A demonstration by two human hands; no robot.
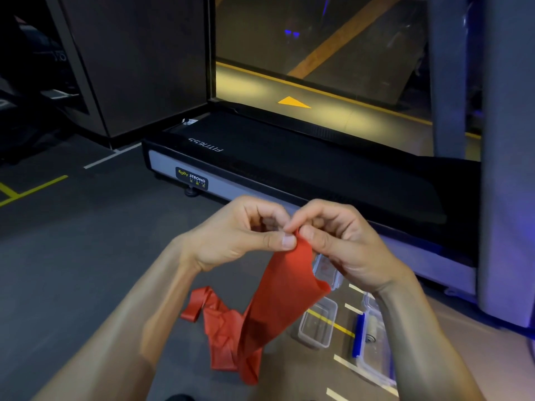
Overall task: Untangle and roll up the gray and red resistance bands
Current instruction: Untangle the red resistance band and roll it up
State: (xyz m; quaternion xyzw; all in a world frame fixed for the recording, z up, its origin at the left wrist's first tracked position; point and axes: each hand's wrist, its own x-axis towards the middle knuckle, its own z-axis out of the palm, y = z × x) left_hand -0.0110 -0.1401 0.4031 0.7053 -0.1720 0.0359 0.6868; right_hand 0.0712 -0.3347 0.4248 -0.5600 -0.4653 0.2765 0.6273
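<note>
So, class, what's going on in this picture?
A person is working on a red resistance band. The left hand and right hand pinch its top end together at chest height, perhaps starting a roll. The rest hangs down and lies crumpled on the gym floor, in front of a treadmill. No gray band is visible.

A black sticker (192, 179) on the grey end panel of the treadmill (289, 169) in front of me reads "BODY STRONG", with smaller lettering beneath it too fine to make out. On the treadmill's black deck, the word "FITNESS" (206, 145) appears upside down from where I stand.
</note>
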